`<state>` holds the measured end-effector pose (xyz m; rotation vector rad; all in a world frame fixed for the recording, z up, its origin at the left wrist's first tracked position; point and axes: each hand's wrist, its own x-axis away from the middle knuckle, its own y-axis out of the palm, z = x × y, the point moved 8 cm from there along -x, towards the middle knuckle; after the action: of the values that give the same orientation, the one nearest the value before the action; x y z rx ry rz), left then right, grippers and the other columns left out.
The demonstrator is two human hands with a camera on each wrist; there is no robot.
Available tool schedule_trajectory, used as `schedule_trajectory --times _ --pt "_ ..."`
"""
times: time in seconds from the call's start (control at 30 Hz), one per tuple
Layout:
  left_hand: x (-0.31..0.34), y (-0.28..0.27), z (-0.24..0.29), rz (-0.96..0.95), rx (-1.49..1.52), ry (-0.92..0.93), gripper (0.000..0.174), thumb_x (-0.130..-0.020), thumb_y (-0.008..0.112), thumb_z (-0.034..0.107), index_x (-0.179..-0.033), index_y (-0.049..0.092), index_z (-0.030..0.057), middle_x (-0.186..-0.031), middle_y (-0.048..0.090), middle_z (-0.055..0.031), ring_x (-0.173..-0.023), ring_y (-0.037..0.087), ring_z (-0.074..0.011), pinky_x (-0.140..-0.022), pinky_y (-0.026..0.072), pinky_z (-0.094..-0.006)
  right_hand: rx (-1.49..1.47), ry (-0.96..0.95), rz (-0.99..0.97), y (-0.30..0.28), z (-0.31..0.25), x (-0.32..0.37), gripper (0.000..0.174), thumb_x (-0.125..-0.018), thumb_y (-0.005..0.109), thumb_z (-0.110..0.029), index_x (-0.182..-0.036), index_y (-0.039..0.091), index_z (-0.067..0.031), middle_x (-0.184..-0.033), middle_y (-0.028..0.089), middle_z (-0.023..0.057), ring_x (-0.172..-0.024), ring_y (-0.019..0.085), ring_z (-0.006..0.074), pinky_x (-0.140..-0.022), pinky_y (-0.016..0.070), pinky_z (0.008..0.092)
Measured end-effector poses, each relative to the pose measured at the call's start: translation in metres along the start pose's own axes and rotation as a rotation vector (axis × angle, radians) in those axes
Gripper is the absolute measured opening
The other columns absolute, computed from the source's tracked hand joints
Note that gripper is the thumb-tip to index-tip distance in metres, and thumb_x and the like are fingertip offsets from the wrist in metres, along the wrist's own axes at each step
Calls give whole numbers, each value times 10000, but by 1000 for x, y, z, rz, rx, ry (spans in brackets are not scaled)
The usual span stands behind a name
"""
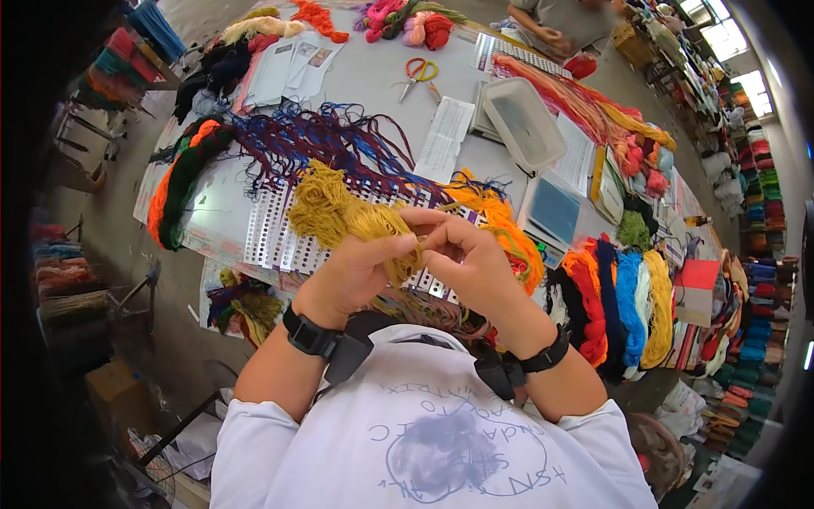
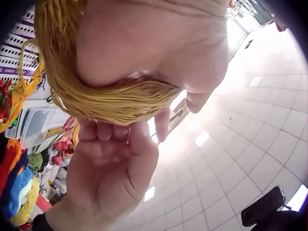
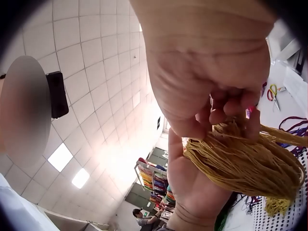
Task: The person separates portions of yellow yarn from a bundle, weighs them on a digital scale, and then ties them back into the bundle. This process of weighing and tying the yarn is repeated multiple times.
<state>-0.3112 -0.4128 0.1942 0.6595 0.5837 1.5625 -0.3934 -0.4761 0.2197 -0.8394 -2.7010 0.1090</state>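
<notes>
A mustard-yellow skein of yarn (image 1: 322, 208) is held above the table in front of the chest. The left hand (image 1: 365, 263) grips its near end, and in the left wrist view the looped strands (image 2: 115, 101) pass around that hand (image 2: 154, 43). The right hand (image 1: 471, 263) meets it at the skein's end, fingers curled and pinching strands. In the right wrist view, the curled fingertips of the right hand (image 3: 207, 82) touch the yellow strands (image 3: 240, 159), with the left palm (image 3: 192, 187) beneath. The skein's far end hangs loose over perforated white strips (image 1: 284, 229).
Dark purple and blue yarn (image 1: 322, 140) lies beyond the hands, orange yarn (image 1: 487, 204) to their right. Scissors (image 1: 415, 76), a clear plastic box (image 1: 521, 123) and a scale (image 1: 551, 208) are on the table (image 1: 373, 68). Another person (image 1: 564, 30) is at the far side.
</notes>
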Motion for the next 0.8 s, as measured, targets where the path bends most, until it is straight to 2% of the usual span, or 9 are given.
schedule_trajectory --times 0.1,0.37,0.43,0.57,0.6,0.63,0.7,0.77,0.8 --pt "6 1 3 95 72 -15 389 -775 573 59 -1149 546 -42 -1080 588 -81 -1002 553 -163 -893 425 -298 -87 6 -8 0 5 0 85 -751 630 -75 -770 568 -21 -779 491 -1 -664 466 59 -598 399 220" --pt "6 -15 10 106 36 67 388 -746 502 12 -1125 555 -54 -907 587 -54 -845 550 -128 -808 437 -274 -609 71 -120 1 7 -2 39 -810 528 -24 -845 532 -7 -828 594 47 -707 513 72 -637 422 221" --pt "4 -17 10 128 98 76 399 -739 504 18 -1126 548 -67 -876 581 -49 -819 547 -125 -793 437 -271 -442 126 -180 1 2 -2 33 -821 531 -36 -843 531 -11 -793 589 39 -712 517 73 -646 419 219" --pt "-6 -10 4 -71 346 -18 432 -775 505 99 -1152 508 -112 -669 439 19 -564 465 -89 -572 424 -242 -275 133 -291 -9 0 -3 127 -863 560 -136 -900 574 -15 -741 572 11 -664 497 63 -617 402 216" --pt "1 -6 -2 -212 408 -180 442 -792 506 118 -1172 494 -107 -633 394 35 -498 401 -67 -475 359 -225 -300 106 -282 -21 1 -5 167 -871 567 -169 -929 589 -13 -731 566 2 -639 481 56 -590 391 212" --pt "13 -4 -7 -353 467 -346 453 -809 507 137 -1193 481 -103 -597 350 51 -432 336 -45 -379 294 -207 -545 130 -194 -41 11 -6 197 -883 554 -179 -973 607 -11 -659 507 -28 -571 427 54 -546 356 212" --pt "26 -48 9 -262 338 -149 450 -840 517 176 -1206 474 -81 -571 322 66 -380 247 -18 -305 175 -193 -839 91 -74 -101 29 -4 169 -898 530 -174 -930 609 -28 -600 426 -47 -526 382 58 -517 324 215" --pt "53 -117 44 -23 409 49 409 -936 448 301 -1229 479 16 -587 268 74 -387 218 -12 -305 180 -194 -985 111 129 -178 68 8 151 -918 504 -173 -844 554 -52 -566 339 -62 -474 325 45 -465 290 210" --pt "60 -121 76 -155 470 155 411 -976 367 303 -1287 423 40 -597 243 66 -393 195 -13 -304 163 -201 -1062 147 303 -214 79 25 134 -932 474 -152 -858 520 -50 -555 285 -63 -453 279 44 -442 268 207"
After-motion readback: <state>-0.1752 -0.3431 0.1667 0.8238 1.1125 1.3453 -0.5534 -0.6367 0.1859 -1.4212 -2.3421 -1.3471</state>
